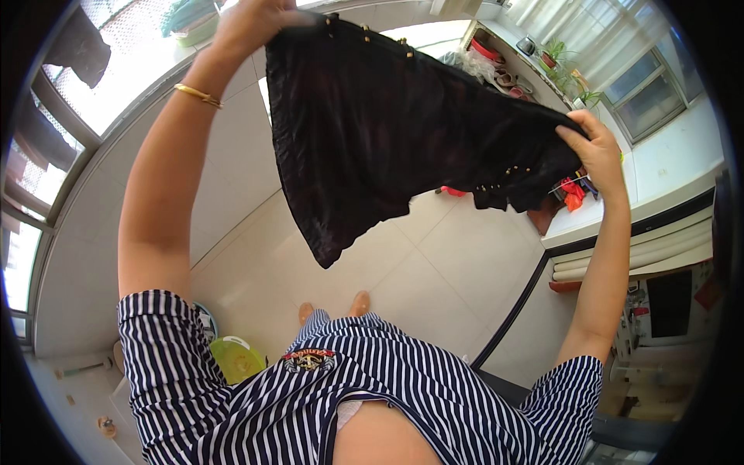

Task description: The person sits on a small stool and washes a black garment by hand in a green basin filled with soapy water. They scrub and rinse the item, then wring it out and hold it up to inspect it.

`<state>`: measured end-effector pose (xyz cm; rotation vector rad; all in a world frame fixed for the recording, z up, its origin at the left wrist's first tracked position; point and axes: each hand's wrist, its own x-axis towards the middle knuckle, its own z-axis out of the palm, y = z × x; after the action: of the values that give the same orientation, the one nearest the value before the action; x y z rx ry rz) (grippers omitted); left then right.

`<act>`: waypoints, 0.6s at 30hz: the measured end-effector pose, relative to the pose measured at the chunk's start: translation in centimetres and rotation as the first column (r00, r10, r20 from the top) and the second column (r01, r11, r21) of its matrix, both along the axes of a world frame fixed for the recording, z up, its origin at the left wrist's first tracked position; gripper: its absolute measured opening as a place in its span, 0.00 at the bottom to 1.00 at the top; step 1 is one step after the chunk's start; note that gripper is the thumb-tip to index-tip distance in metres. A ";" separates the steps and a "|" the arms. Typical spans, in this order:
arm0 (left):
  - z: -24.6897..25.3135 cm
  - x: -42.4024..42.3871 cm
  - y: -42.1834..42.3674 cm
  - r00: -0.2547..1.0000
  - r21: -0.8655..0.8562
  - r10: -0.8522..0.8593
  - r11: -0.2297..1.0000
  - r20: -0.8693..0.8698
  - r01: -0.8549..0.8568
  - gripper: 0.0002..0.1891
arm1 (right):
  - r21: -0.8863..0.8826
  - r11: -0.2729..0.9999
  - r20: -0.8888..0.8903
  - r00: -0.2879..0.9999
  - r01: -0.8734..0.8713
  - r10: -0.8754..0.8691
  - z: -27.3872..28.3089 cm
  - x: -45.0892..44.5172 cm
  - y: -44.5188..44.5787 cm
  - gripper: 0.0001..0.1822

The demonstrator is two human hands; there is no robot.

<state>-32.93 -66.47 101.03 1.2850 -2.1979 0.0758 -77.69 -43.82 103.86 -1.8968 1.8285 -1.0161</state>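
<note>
A black cloth garment [372, 122] with small gold beads or studs hangs spread out in the air before me. Its upper left corner is pinched in my left hand [258, 26], which is slightly blurred at the top of the view. My right hand [598, 148] grips the other end, thumb on the near side. The beads sit in a row along the top edge and in clusters near the lower right. Below, the cloth's lower edge hangs uneven and free over the floor. What kind of garment it is, I cannot tell.
Pale floor tiles [418, 250] lie below. Windows [26, 261] with dark hanging clothes [78, 43] run along the left. A green basin [237, 357] stands low at left. At the far right are a shelf of shoes [514, 81], potted plants [552, 55] and a red bag [572, 193].
</note>
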 end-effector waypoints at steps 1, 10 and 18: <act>1.4 -1.0 1.7 0.999 0.082 0.045 0.996 -0.008 -0.044 0.10 | -0.050 0.999 0.001 1.000 0.003 -0.003 0.4 -0.4 0.5 0.08; -7.1 1.2 1.3 0.973 0.123 -0.157 0.983 0.168 0.137 0.18 | -0.011 0.999 -0.206 0.977 0.050 -0.051 -9.2 -1.4 -2.5 0.13; -3.8 2.4 -0.1 0.992 0.076 -0.125 0.989 -0.002 0.125 0.17 | 0.010 1.000 -0.058 0.998 -0.014 0.015 -4.9 -1.4 -2.0 0.12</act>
<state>-30.51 -66.53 97.23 1.1841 -2.2974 -0.0555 -79.12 -45.77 98.92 -1.9508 1.8455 -0.9548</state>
